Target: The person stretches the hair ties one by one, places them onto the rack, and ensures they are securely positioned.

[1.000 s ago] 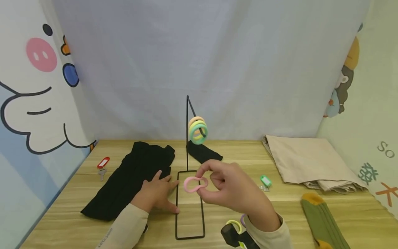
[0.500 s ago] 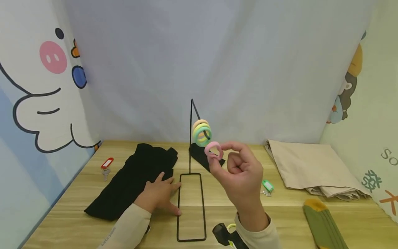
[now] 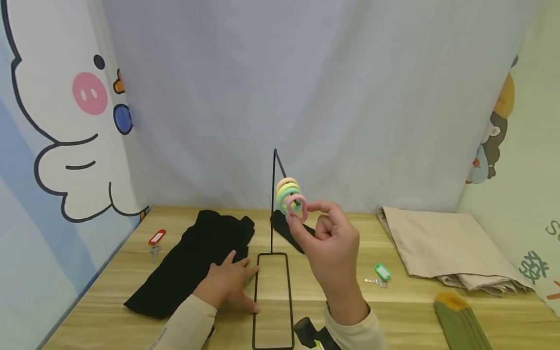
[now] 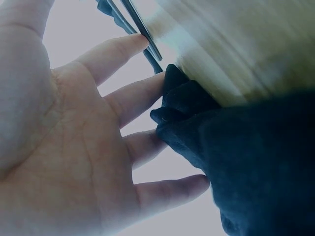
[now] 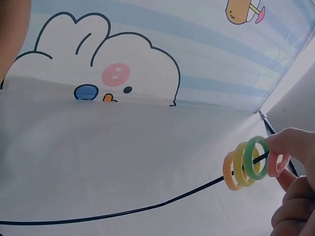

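My right hand [image 3: 337, 243] pinches a pink hair tie [image 3: 297, 197] between thumb and forefinger. The tie is at the tip of the black wire stand's arm [image 3: 280, 164]; whether the tip passes through it, I cannot tell. Orange, yellow and green hair ties hang on that arm, the green one [image 5: 248, 156] closest to the pink one in the right wrist view. My left hand [image 3: 227, 284] lies with fingers spread, its thumb and forefinger touching the stand's rectangular base [image 3: 289, 291]. Its other fingers rest at the edge of a folded black cloth [image 3: 188, 267].
Red-tagged key [image 3: 157, 237] lies at left, a green-tagged key [image 3: 382, 271] at right. Beige folded cloth [image 3: 450, 240] and a green sock with a mustard end [image 3: 461, 321] are farther right. A smaller black cloth [image 3: 286, 231] lies behind the stand.
My right hand has lifted the pink hair tie up from above the base to the tip of the stand's arm. The left hand has stayed at the base. The head view has shifted slightly.
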`<state>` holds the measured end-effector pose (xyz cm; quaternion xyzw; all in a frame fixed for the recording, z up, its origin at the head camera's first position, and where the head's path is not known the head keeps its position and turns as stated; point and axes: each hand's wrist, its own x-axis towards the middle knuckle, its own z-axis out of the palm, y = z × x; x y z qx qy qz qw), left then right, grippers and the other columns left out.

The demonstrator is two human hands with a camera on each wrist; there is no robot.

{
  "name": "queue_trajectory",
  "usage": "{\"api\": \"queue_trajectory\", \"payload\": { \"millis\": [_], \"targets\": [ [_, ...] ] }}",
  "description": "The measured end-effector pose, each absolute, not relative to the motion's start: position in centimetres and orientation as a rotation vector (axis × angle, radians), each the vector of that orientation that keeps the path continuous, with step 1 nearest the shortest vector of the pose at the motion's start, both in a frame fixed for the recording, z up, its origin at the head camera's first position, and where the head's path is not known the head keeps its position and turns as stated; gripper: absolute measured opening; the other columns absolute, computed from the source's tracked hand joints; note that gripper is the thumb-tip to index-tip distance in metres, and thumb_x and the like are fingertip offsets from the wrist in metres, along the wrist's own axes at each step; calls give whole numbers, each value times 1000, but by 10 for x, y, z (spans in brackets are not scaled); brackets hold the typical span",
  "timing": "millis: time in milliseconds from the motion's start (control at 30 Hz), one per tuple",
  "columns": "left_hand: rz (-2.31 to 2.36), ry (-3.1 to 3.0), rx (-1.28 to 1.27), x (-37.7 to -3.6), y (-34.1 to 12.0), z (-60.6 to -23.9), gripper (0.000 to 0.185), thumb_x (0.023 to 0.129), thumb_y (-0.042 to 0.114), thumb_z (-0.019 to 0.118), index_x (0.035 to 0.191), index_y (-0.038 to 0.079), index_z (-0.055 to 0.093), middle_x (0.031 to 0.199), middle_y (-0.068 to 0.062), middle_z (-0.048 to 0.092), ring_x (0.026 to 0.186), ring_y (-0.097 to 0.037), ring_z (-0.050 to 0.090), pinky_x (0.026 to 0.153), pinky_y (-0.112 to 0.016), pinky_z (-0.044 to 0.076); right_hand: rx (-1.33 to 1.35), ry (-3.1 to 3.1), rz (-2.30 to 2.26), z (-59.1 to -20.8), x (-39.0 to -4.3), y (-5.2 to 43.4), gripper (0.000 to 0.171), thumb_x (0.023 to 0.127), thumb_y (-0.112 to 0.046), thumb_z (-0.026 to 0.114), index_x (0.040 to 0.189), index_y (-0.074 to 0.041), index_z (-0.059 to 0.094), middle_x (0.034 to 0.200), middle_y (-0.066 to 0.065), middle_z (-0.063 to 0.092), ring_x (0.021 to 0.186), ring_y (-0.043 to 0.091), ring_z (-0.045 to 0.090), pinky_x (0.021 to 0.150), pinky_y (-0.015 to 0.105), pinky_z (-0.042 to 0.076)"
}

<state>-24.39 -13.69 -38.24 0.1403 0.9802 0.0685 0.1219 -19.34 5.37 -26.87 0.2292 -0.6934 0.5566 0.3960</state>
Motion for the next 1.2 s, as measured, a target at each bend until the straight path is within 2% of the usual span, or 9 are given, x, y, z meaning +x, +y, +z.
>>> {"api": "queue_trajectory", "payload": {
  "millis": [300,633,800,1000,1200],
  "targets": [
    [179,2864,415,-244,-135,-383,91,59,64,75,137,27,47,146,-5,39,140,-38,18,93,-71,28,525,-1990,1338,-277,-204,65,32,72,-13,80,98,-4,64,51,-7,22,44,2,20,45,20,24],
    [169,2864,422,-245,-136,-384,90,61,63,74,138,27,45,148,-6,37,140,-39,16,93,-71,28,380,-2290,1148,-284,-213,103,28,74,-22,78,97,-10,66,52,-5,24,45,4,17,44,21,21],
    [175,2857,434,-245,-136,-383,91,61,64,74,139,26,45,148,-8,36,140,-40,16,94,-71,28,332,-2578,1041,-290,-217,120,29,76,-28,76,98,-12,65,53,-4,29,45,8,23,44,22,23],
    [177,2850,429,-244,-137,-382,92,60,64,74,139,26,45,148,-8,36,140,-40,16,93,-71,28,452,-2956,1013,-298,-221,131,26,77,-30,75,95,-14,65,56,-3,33,46,11,27,46,25,28],
    [195,2850,436,-244,-137,-382,91,61,63,75,139,25,45,148,-8,36,140,-40,15,93,-72,27,640,-3101,962,-307,-223,139,25,73,-28,78,89,-15,64,56,-4,34,49,11,28,49,25,29]
  ]
}}
